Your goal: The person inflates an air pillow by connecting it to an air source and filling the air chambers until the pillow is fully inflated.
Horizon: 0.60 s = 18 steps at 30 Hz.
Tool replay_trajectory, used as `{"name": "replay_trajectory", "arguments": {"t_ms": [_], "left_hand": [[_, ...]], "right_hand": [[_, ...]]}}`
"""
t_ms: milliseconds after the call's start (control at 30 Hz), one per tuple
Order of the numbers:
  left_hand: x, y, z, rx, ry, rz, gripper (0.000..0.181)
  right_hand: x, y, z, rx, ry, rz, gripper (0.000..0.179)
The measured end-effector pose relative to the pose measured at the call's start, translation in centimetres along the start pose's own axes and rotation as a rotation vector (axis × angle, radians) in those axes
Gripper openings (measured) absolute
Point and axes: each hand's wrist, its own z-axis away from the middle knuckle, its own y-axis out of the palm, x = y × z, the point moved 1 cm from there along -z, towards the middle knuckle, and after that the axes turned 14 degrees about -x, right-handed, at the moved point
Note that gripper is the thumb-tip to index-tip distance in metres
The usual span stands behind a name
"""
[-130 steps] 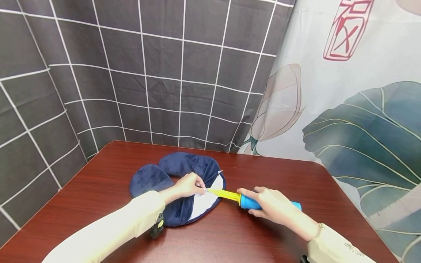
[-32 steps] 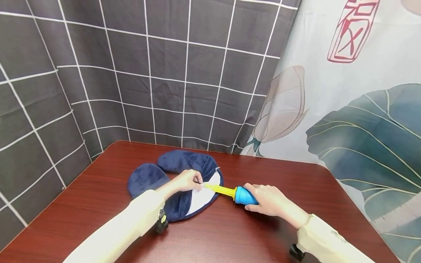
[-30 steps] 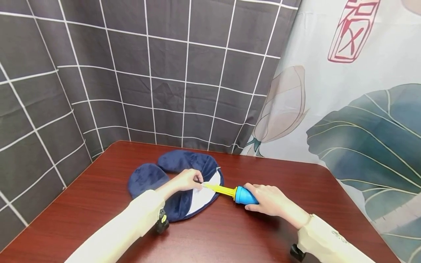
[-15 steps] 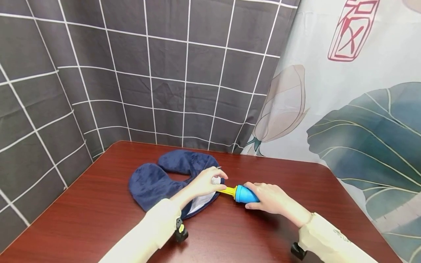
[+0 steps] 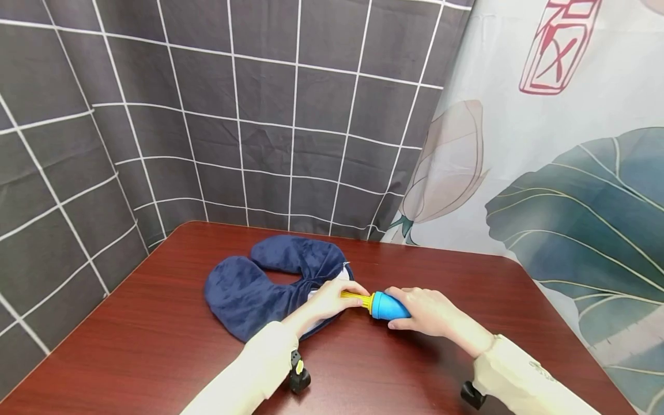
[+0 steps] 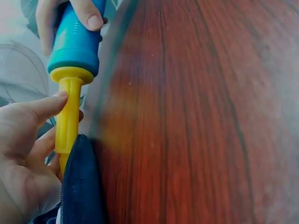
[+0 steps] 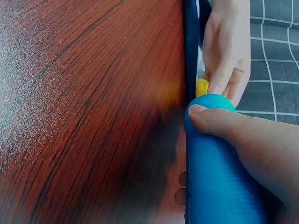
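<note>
A blue hand air pump (image 5: 389, 306) with a yellow nozzle (image 6: 68, 116) lies in my right hand (image 5: 427, 311), its fingers curled round the blue barrel (image 7: 217, 172). My left hand (image 5: 328, 300) holds the ribbed yellow nozzle near the barrel, thumb on one side and fingers on the other. Under and behind that hand lies a navy plush U-shaped neck pillow (image 5: 249, 300). Its zipper (image 6: 66, 179) is undone at the curved right side, where white lining (image 5: 343, 274) shows. The nozzle's tip is hidden by the left hand and the pillow cover.
All this is on a reddish-brown wood-grain table (image 5: 415, 374). A dark grid-patterned curtain (image 5: 259, 144) hangs behind it, and a pale curtain with printed leaves (image 5: 576, 219) hangs at the right. Black wrist cameras (image 5: 299, 374) sit at the cream sleeves.
My left hand has shifted right, from the nozzle's tip over the white lining to the ribbed nozzle by the barrel. The right hand with the pump has hardly moved in the last second.
</note>
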Motion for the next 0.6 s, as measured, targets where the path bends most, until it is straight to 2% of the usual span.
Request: {"name": "replay_trajectory", "arguments": {"t_ms": [200, 600], "left_hand": [[0.0, 0.3, -0.1, -0.004, -0.043, 0.028, 0.016], [0.2, 0.5, -0.2, -0.017, -0.043, 0.045, 0.016]], "right_hand": [[-0.3, -0.4, 0.2, 0.014, 0.017, -0.019, 0.064], [-3.2, -1.7, 2.5, 0.042, 0.055, -0.073, 0.066]]}}
